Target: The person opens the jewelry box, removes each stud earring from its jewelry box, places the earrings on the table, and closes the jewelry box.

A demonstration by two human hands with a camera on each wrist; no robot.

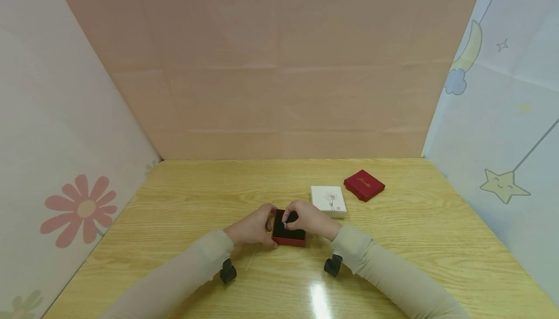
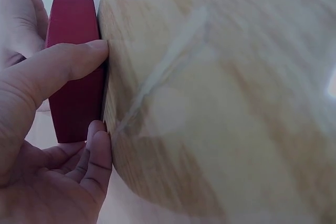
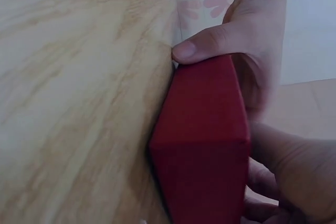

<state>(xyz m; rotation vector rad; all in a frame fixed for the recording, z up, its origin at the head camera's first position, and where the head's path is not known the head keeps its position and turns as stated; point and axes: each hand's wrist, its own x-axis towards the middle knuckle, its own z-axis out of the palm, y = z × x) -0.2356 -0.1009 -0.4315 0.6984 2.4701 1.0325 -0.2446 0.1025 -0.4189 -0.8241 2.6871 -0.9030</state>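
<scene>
A red jewelry box base [image 1: 289,242] with a black insert [image 1: 297,234] sits on the table in front of the person. The left hand [image 1: 255,226] grips its left side; in the left wrist view the thumb [image 2: 79,61] lies along the red wall [image 2: 79,108], with the other fingers bent by the box's end. Over the insert, the right hand [image 1: 307,217] pinches a tiny silvery piece of jewelry [image 1: 285,224] between thumb and index finger. Its exact kind is too small to tell. The right wrist view shows the box's red outer walls [image 3: 202,108], which hide the insert.
A white box [image 1: 325,197] with a flower print stands just beyond the right hand. Farther right lies a dark red lid [image 1: 364,185] with gold lettering. A thin pale strip [image 1: 251,260] lies near the left wrist. Printed walls [image 1: 502,115] border the table.
</scene>
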